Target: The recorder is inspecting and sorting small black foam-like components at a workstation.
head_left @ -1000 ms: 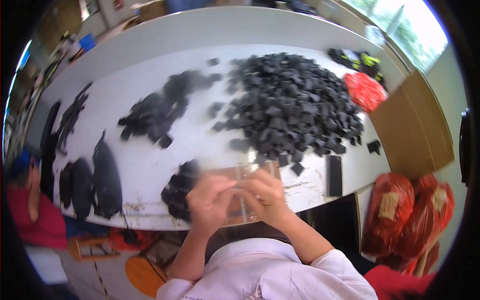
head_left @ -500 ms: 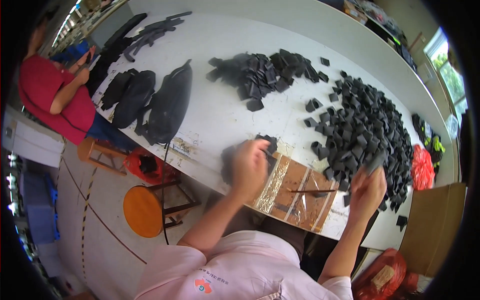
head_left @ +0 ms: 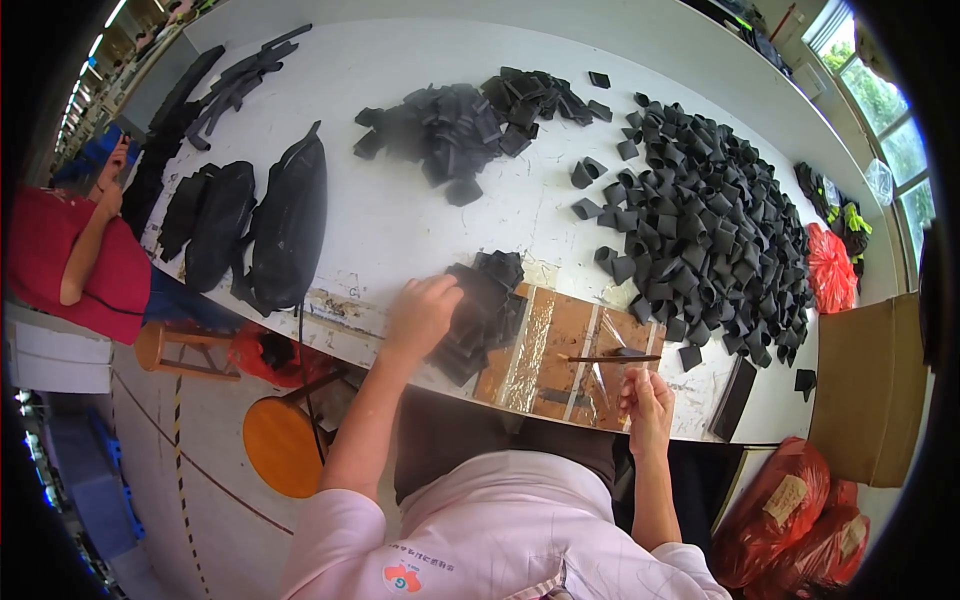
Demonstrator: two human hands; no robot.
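My left hand (head_left: 424, 315) rests on a small heap of black folded pieces (head_left: 482, 308) at the near edge of the white table (head_left: 400, 210), fingers curled over them. My right hand (head_left: 648, 394) hovers at the table's front edge beside a brown board covered with clear tape (head_left: 560, 360); its fingers are pinched around something thin and clear that I cannot make out. A thin brush (head_left: 612, 357) lies across the board just above that hand.
A big pile of black pieces (head_left: 705, 220) fills the right of the table, a smaller pile (head_left: 460, 120) lies at the back. Black bags (head_left: 285, 225) lie left. A seated person in red (head_left: 70, 260), an orange stool (head_left: 280, 440), a cardboard box (head_left: 870, 390) and red sacks (head_left: 790, 520) surround it.
The view has swung and steadied. My left hand has stayed on the small black heap. My right hand came back from the big pile to the front edge by the board.
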